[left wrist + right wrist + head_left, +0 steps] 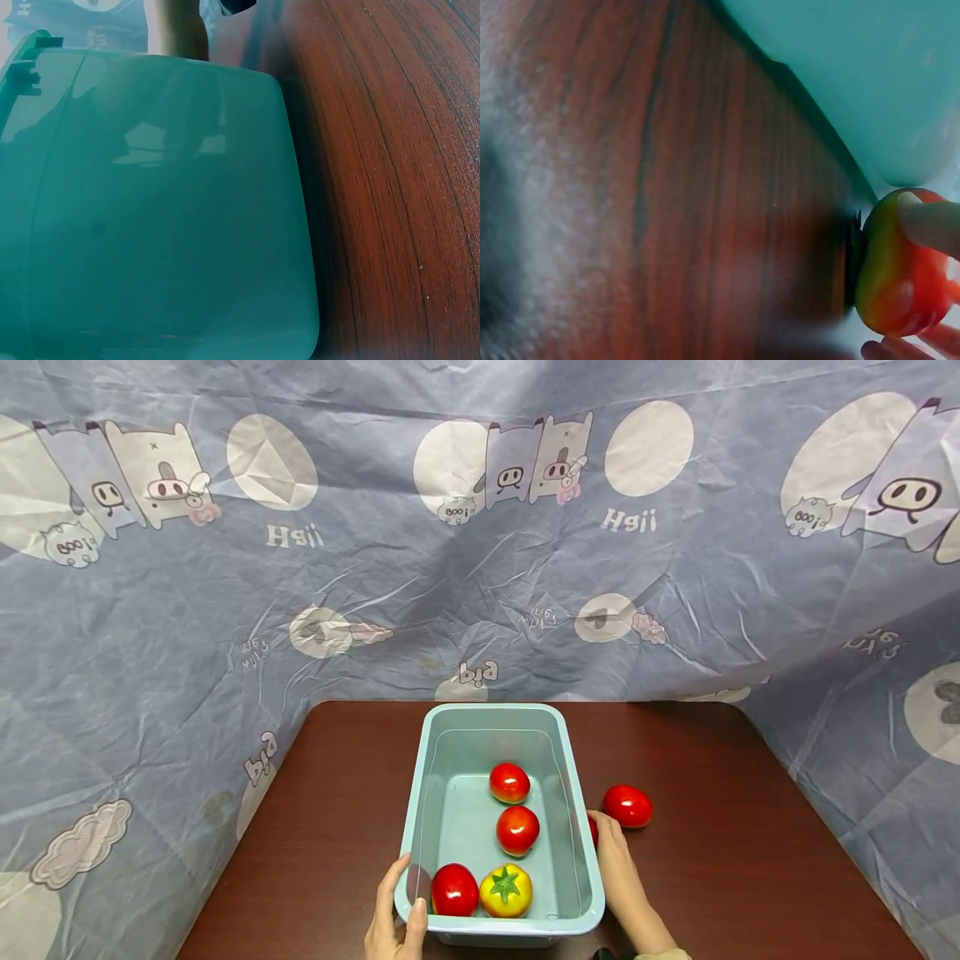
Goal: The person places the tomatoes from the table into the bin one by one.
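Note:
A pale blue-green plastic bin (416, 810) stands on the table. Inside it are two red tomatoes (509, 783) toward the middle, plus a darker red tomato (454, 890) and a yellow tomato (506, 891) with a green star-shaped top at the near end. My left hand (395, 917) holds the bin's near left corner, thumb over the rim. Outside the right wall, my right hand (621, 868) grips a red and green tomato (904, 270), mostly hidden in the head view. Just beyond that hand lies another red tomato (627, 806).
The dark brown wooden table (720, 843) extends to both sides of the bin. A grey-blue cloth (375, 568) printed with cartoon pigs hangs behind the table and along its sides. The bin's outer wall (165, 210) fills much of the left wrist view.

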### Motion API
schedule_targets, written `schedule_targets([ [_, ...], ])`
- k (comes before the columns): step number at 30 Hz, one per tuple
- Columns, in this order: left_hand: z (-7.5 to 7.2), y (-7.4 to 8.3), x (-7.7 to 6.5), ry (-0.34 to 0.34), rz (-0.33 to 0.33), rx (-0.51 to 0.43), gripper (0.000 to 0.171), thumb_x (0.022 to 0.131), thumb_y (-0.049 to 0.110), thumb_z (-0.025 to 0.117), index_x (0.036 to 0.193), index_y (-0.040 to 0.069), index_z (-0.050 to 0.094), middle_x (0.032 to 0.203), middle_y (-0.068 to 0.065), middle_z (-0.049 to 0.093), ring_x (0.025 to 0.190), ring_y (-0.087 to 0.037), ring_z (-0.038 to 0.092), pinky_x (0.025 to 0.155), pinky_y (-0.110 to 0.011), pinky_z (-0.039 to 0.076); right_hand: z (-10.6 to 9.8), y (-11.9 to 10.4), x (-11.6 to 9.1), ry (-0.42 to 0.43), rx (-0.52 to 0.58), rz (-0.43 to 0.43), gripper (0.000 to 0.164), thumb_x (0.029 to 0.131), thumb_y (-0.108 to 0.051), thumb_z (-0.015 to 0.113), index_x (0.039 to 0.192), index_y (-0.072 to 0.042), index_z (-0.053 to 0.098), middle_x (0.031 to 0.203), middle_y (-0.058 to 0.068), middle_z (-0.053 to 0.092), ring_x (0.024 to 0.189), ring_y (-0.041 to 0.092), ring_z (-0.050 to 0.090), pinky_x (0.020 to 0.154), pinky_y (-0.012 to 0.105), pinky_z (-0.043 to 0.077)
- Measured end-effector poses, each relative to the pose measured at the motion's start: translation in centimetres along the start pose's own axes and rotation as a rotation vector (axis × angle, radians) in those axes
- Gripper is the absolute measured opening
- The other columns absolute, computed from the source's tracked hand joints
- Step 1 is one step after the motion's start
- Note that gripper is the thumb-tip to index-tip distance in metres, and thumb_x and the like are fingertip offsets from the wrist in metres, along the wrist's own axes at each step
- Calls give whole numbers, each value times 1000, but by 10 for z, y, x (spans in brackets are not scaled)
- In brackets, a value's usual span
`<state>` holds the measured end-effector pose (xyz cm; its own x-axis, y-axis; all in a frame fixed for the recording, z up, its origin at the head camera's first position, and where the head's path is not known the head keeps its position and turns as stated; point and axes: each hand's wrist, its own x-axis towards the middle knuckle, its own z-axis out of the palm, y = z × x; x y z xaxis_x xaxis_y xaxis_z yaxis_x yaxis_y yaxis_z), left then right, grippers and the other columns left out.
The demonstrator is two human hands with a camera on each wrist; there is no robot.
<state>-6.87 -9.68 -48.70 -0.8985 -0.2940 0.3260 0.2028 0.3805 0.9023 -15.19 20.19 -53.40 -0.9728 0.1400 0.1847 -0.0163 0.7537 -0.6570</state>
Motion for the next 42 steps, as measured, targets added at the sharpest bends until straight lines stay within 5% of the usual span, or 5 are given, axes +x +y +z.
schedule_targets([
  [14, 0, 0, 0, -1, 2, 2, 52, 86, -1, 61, 136, 14, 54, 114, -18, 68, 83, -3, 64, 61, -20, 54, 4, 0, 2, -35, 31, 77, 40, 98, -10, 50, 136, 1, 42, 133, 22, 51, 125, 37, 46, 107, 57, 39],
  [21, 0, -1, 0, 5, 6, -5, 53, 86, -1, 62, 136, 14, 54, 115, -19, 68, 83, -7, 67, 60, -21, 55, 5, 1, -2, 39, 15, 20, 40, 94, -4, 55, 132, 4, 46, 128, 22, 54, 118, 38, 52, 102, 57, 43],
  [33, 1, 0, 0, 23, 1, -4, 53, 85, -2, 63, 135, 14, 55, 117, -17, 68, 83, -7, 66, 60, -21, 55, -6, -8, -4, 134, 105, 152, 59, 81, -13, 75, 131, 0, 47, 129, 28, 56, 116, 42, 55, 98, 59, 45],
  [42, -1, 2, 0, 4, -2, 0, 49, 88, 1, 61, 135, 14, 55, 119, -15, 66, 85, -1, 63, 61, -23, 55, -16, -10, -6, 233, 130, 150, 65, 76, -12, 82, 129, 1, 47, 124, 28, 58, 105, 42, 61, 93, 58, 49],
])
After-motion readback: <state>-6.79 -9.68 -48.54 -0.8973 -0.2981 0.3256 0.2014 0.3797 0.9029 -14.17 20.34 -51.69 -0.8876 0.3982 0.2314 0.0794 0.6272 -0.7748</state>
